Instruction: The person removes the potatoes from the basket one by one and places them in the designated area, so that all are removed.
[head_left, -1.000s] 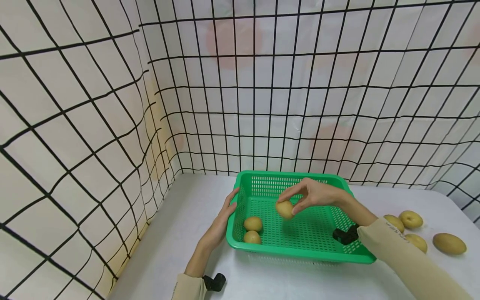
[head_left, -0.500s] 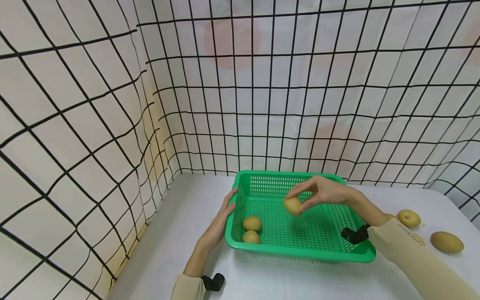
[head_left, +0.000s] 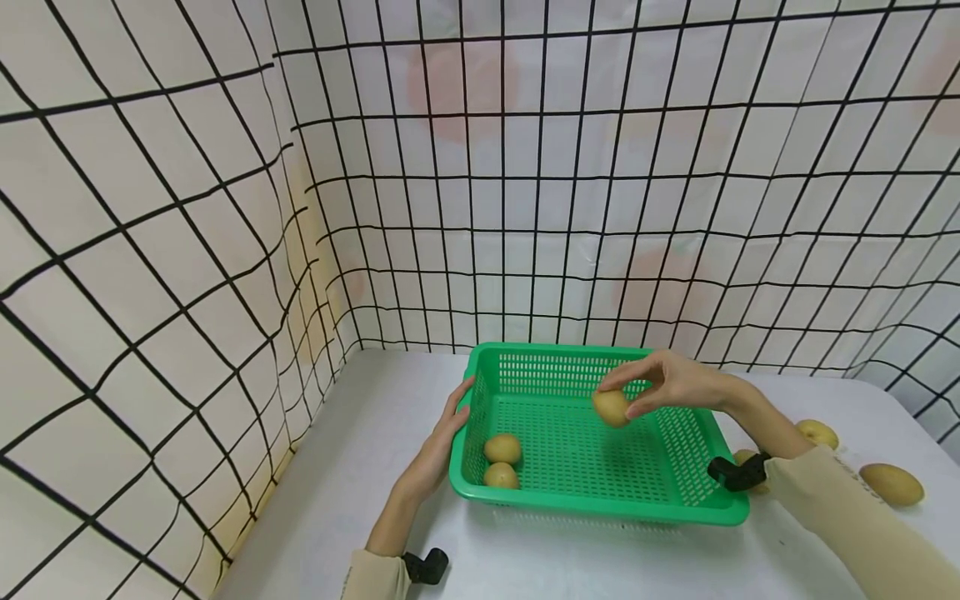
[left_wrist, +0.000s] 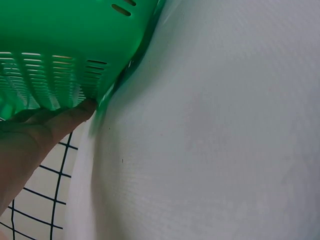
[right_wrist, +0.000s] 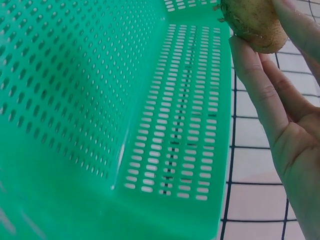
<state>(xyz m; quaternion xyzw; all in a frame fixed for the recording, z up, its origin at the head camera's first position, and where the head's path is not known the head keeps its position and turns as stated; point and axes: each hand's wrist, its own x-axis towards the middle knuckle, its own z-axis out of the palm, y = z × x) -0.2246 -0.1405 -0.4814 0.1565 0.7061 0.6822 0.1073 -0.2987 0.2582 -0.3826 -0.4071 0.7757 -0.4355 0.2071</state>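
A potato (head_left: 611,408) is pinched between the thumb and fingertips of my right hand (head_left: 675,383), held above the right half of a green plastic basket (head_left: 585,502). In the right wrist view the lower end of that potato (right_wrist: 257,25) shows rough, flaking skin. My left hand (head_left: 431,454) lies along the outside of the basket's left wall, its fingers fairly straight and touching the side below the rim in the left wrist view. Two potatoes, one (head_left: 502,449) behind the other (head_left: 501,476), rest in the basket's front left corner.
On the white table (head_left: 322,500) to the right lie a yellow potato (head_left: 817,433), a browner oval one (head_left: 892,484), and another partly hidden behind the right wrist. Black wire grid (head_left: 525,208) stands along the back and left sides.
My right hand has moved steadily right and slightly back over the basket with the potato still pinched. The left hand and the two potatoes in the corner have stayed put.
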